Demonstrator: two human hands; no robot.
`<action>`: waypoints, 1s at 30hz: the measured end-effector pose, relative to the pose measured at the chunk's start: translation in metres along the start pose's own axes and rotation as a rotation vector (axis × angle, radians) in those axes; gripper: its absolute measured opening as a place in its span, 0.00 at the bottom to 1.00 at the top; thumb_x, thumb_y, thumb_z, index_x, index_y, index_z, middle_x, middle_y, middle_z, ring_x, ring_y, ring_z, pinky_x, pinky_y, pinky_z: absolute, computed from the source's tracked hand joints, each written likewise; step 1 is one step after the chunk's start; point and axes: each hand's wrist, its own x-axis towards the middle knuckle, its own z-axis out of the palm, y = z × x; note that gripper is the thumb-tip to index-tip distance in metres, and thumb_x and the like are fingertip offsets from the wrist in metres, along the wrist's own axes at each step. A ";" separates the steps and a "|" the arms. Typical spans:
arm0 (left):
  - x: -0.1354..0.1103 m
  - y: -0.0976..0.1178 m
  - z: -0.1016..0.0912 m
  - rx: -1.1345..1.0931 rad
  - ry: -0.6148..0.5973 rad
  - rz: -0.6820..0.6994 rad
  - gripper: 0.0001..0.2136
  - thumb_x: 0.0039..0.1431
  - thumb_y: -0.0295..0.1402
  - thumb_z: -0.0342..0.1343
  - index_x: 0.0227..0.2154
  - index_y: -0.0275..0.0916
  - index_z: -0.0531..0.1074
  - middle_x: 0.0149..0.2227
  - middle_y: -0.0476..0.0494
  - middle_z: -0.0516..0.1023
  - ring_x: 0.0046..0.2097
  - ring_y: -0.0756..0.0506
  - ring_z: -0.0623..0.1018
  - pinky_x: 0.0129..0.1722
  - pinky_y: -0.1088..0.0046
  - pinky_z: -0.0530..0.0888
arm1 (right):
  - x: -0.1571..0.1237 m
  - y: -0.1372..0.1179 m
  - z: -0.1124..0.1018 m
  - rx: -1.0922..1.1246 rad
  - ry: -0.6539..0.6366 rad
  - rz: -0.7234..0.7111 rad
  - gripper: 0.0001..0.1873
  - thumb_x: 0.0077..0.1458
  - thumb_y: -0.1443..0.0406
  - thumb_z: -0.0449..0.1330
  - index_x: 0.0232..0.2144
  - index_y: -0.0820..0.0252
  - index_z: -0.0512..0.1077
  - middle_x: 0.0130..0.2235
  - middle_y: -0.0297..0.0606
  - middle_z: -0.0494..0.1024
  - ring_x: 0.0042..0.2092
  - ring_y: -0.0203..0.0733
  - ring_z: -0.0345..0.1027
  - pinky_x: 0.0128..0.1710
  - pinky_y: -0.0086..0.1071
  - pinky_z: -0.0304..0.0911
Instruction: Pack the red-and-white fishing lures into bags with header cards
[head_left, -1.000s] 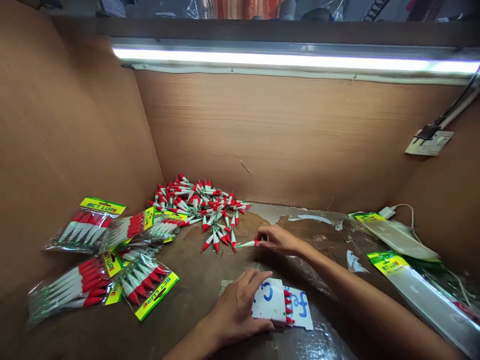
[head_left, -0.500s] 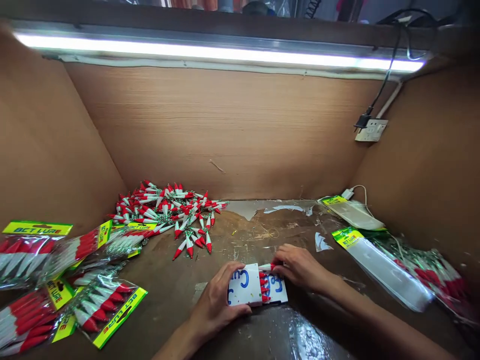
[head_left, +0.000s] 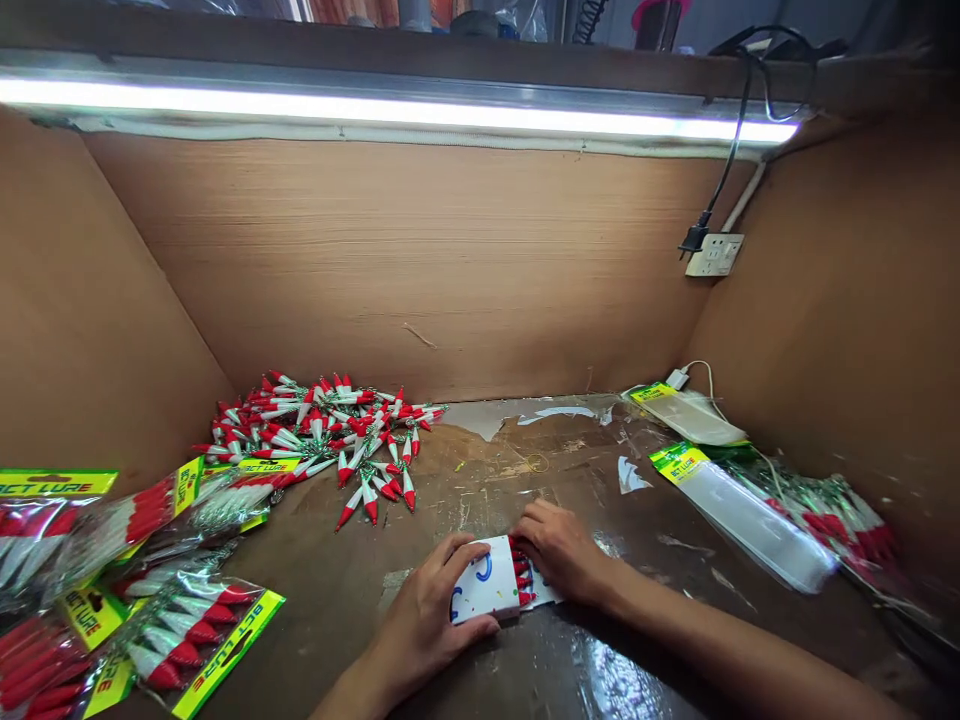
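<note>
My left hand (head_left: 431, 600) is wrapped round a small white box (head_left: 486, 590) with blue handwriting, thumb on the near side and fingers on the far side. A row of red-tipped fishing lures (head_left: 523, 578) sticks out of its right end, lying over a white piece marked as part of the same holder. My right hand (head_left: 559, 550) is closed at the far end of that row, fingers curled onto a red lure tip. Its palm covers most of the white piece. What lies under the fingers is partly hidden.
A heap of loose red and white lures (head_left: 322, 415) lies at the back left. Filled BCT LURE packets (head_left: 195, 640) are piled at left. Clear empty packets (head_left: 750, 520) and more lures (head_left: 847, 525) lie at right. A plug (head_left: 696, 238) hangs by a wall socket (head_left: 715, 255).
My right hand has moved left and closer to the box, now covering the blue writing on the white piece. My left hand keeps its hold. The whole view has shifted slightly.
</note>
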 end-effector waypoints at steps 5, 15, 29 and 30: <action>-0.006 -0.011 0.005 0.083 -0.017 -0.009 0.32 0.55 0.41 0.66 0.62 0.53 0.63 0.62 0.39 0.64 0.58 0.35 0.72 0.56 0.56 0.73 | -0.002 0.001 0.000 -0.034 -0.045 -0.051 0.11 0.67 0.63 0.55 0.41 0.54 0.78 0.37 0.38 0.76 0.41 0.41 0.67 0.39 0.30 0.60; -0.009 -0.014 0.010 0.296 -0.046 0.131 0.33 0.62 0.38 0.60 0.67 0.57 0.53 0.71 0.42 0.52 0.68 0.31 0.58 0.62 0.47 0.66 | -0.012 -0.002 0.004 -0.102 0.028 0.037 0.03 0.62 0.67 0.60 0.38 0.58 0.74 0.39 0.37 0.76 0.42 0.42 0.67 0.40 0.31 0.60; -0.001 -0.044 0.027 0.543 0.054 0.200 0.36 0.65 0.49 0.53 0.70 0.54 0.41 0.69 0.46 0.56 0.69 0.33 0.58 0.63 0.49 0.63 | -0.116 0.109 -0.108 -0.518 0.031 0.935 0.17 0.64 0.63 0.53 0.44 0.71 0.75 0.47 0.63 0.76 0.50 0.61 0.71 0.44 0.44 0.65; -0.001 -0.043 0.029 0.540 0.070 0.197 0.36 0.65 0.49 0.53 0.70 0.53 0.41 0.69 0.46 0.57 0.68 0.33 0.58 0.64 0.49 0.62 | -0.123 0.113 -0.109 -0.515 0.013 0.963 0.16 0.65 0.64 0.52 0.44 0.71 0.76 0.47 0.62 0.77 0.50 0.61 0.71 0.43 0.43 0.65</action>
